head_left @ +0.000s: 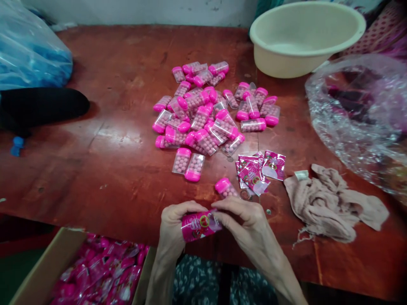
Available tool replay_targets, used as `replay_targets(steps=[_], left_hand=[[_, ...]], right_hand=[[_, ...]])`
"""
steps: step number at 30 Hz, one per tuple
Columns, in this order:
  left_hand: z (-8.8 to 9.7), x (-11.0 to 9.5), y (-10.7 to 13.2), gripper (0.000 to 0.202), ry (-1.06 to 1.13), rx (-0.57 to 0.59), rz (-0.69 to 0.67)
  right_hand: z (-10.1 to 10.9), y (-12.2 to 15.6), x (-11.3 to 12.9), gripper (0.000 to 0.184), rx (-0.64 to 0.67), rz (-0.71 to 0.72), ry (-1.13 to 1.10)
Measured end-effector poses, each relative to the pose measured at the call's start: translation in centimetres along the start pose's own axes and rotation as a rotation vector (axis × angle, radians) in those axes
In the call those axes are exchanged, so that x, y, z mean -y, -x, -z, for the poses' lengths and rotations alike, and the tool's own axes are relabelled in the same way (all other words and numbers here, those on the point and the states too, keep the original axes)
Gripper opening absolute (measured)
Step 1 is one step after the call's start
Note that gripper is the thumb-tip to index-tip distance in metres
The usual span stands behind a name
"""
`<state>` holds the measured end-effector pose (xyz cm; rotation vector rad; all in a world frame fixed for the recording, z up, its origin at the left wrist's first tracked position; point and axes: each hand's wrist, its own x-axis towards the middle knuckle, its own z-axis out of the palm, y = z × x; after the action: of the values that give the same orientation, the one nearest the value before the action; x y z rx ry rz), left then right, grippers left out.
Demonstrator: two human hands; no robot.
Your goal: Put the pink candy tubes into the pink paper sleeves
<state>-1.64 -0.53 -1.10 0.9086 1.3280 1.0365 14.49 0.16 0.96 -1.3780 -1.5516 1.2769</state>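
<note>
Between my two hands, at the table's front edge, is a printed pink wrapper sleeve [199, 225]. My left hand [173, 222] grips its left end, thumb along the top. With thumb and fingers closed, my right hand [243, 218] pinches its right end. Whether anything is inside the sleeve cannot be seen. Just beyond my hands lies a clear candy container [227, 189] with a pink cap and round pink candies. Several flat wrapper sleeves [253, 171] are stacked to the right of it. Farther back spreads a loose pile of similar candy containers [202, 116].
A cardboard box [47, 267] full of pink wrapped packs sits below the table edge at left. Right of my hands lies a crumpled cloth [330, 203]. A cream basin [305, 55] and clear plastic bag [349, 118] stand back right; a bag of blue items [34, 55] is back left.
</note>
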Motion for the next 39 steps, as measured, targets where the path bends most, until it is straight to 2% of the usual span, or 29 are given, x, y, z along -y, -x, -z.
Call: replay_targets(steps=[5,10,14,16,18,20,22,24,27,30,33,39], left_hand=[[-0.7,0.3,0.4,0.022,-0.026,-0.053,0.067],[-0.7,0.5,0.4,0.017,-0.062,-0.098,0.049],[-0.2,0.8,-0.2,0.022,0.043,-0.185,0.044],[0.0,0.9,-0.4,0.023,0.1,-0.22,0.034],[0.1,0.9,-0.5,0.025,0.131,-0.229,0.038],[0.2,0.9,-0.5,0.025,0.152,-0.223,0.043],[0.1,0.9,-0.4,0.025,0.163,-0.221,0.044],[0.1,1.0,-0.4,0.024,0.173,-0.223,0.048],[0.2,1.3,-0.4,0.023,0.194,-0.208,0.067],[0.2,1.4,-0.5,0.023,0.194,-0.195,0.066],[0.1,1.1,-0.5,0.022,0.19,-0.189,0.057],[-0.1,0.7,-0.7,0.02,0.179,-0.188,0.071]], right_hand=[[-0.8,0.2,0.1,0.021,-0.139,-0.073,0.04],[-1.5,0.3,-0.8,0.029,-0.225,0.087,0.199],[-1.4,-0.1,-1.4,0.027,-0.366,0.085,0.519],[-1.4,-0.4,-1.5,0.026,-0.379,0.023,0.704],[-1.4,-0.4,-1.5,0.022,-0.342,-0.039,0.754],[-1.4,-0.3,-1.2,0.014,-0.307,-0.085,0.627],[-1.0,0.0,-0.9,0.01,-0.269,-0.154,0.383],[-0.4,0.2,-0.6,0.015,-0.207,-0.236,0.131],[0.6,0.2,-0.5,0.023,-0.059,-0.312,-0.113],[1.2,0.1,-0.4,0.024,0.04,-0.333,-0.25],[1.5,0.0,-0.3,0.021,0.064,-0.353,-0.348],[1.7,0.1,-0.3,0.022,-0.033,-0.359,-0.437]])
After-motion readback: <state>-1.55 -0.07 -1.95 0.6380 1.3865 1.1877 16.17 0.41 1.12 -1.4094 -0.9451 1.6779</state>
